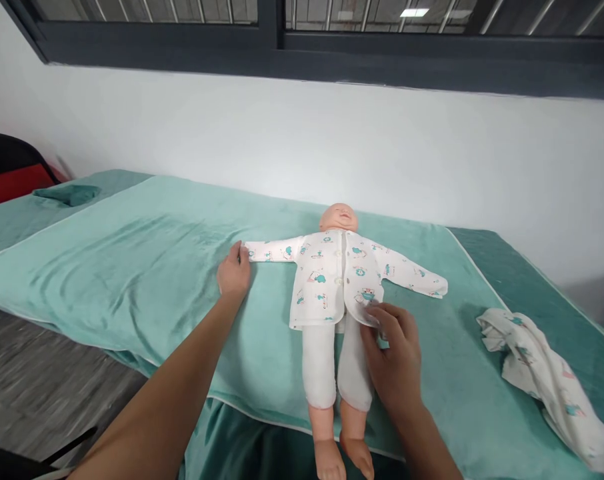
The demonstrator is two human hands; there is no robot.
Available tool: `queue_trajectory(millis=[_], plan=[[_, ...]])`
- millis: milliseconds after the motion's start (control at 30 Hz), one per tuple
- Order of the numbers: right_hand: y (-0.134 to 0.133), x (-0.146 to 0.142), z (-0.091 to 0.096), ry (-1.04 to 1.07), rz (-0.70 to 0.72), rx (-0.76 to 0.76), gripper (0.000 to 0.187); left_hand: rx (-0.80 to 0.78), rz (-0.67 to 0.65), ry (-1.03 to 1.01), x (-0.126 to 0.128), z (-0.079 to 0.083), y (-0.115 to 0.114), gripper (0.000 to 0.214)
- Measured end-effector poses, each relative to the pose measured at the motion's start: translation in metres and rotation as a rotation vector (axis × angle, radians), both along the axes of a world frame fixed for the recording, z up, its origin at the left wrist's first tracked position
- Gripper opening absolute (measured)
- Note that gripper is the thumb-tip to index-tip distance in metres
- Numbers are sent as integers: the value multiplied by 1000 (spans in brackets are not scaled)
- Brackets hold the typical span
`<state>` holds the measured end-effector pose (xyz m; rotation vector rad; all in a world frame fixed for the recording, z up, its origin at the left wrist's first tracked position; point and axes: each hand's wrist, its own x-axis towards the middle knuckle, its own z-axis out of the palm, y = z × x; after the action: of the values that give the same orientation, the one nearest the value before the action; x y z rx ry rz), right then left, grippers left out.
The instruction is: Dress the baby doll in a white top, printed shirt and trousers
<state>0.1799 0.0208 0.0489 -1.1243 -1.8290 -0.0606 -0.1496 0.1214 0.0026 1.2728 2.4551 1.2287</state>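
Note:
A baby doll (339, 219) lies on its back, dressed in a white printed jacket (318, 277) and white trousers (319, 367). Both jacket sleeves stretch out to the sides, and the front edges meet along the middle. My left hand (235, 270) is closed on the cuff of the sleeve at the left. Over the jacket's lower right corner, my right hand (395, 347) has its fingers pinched on the hem. The doll's hands are not visible; its bare feet (329, 460) point toward me.
A light green sheet (147, 267) covers the bed, with darker green bedding (512, 260) at the right. Crumpled printed white clothing (542, 373) lies at the right. A small dark green cloth (67, 193) and a red and black chair (17, 170) are at the left. Behind is a white wall (192, 133).

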Motion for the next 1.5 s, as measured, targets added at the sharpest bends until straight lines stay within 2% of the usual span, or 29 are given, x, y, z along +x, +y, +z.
queue_trajectory(millis=[200, 333, 400, 500, 633, 733, 800, 900, 967, 1033, 1133, 1233, 1300, 1367, 1433, 1500], plan=[[-7, 11, 4, -56, 204, -57, 16, -9, 0, -3, -1, -1, 0, 54], [-3, 26, 9, 110, 296, -225, 5, -13, -5, -15, 0, 0, 0, 56], [4, 33, 7, 226, 236, -308, 3, -19, 1, -21, 0, 1, 0, 55], [13, 40, 1, 267, 144, -439, 17, -29, 8, -27, 0, 2, 0, 53], [11, 40, -5, 174, 134, -626, 37, -53, 14, -25, 1, 2, 1, 51], [9, 42, -3, 254, 155, -688, 46, -39, 13, -30, 0, 2, 1, 49], [16, 47, 1, 342, 118, -698, 48, 7, 9, -52, -2, 0, 1, 43], [41, 54, 3, 388, -87, -655, 44, 94, 0, -118, -4, -3, 1, 31], [60, 54, 2, 392, -162, -614, 37, 121, 3, -149, -6, -4, 2, 27], [73, 51, -1, 370, -108, -584, 37, 121, 16, -152, -7, -6, 2, 26], [76, 43, -5, 246, -10, -569, 38, 109, 42, -113, -7, -7, 2, 27], [73, 41, -7, 184, -41, -620, 35, 76, 57, -53, -6, -6, 2, 28], [76, 44, -7, 259, -126, -657, 31, 57, 61, -28, -6, -6, 3, 27], [84, 49, -6, 464, -190, -708, 22, 53, 61, -18, -7, -7, 4, 26], [96, 53, -3, 760, -149, -794, 12, 54, 56, -13, -8, -8, 4, 26], [107, 57, 1, 1013, -33, -920, 4, 58, 55, -14, -9, -9, 5, 27]])
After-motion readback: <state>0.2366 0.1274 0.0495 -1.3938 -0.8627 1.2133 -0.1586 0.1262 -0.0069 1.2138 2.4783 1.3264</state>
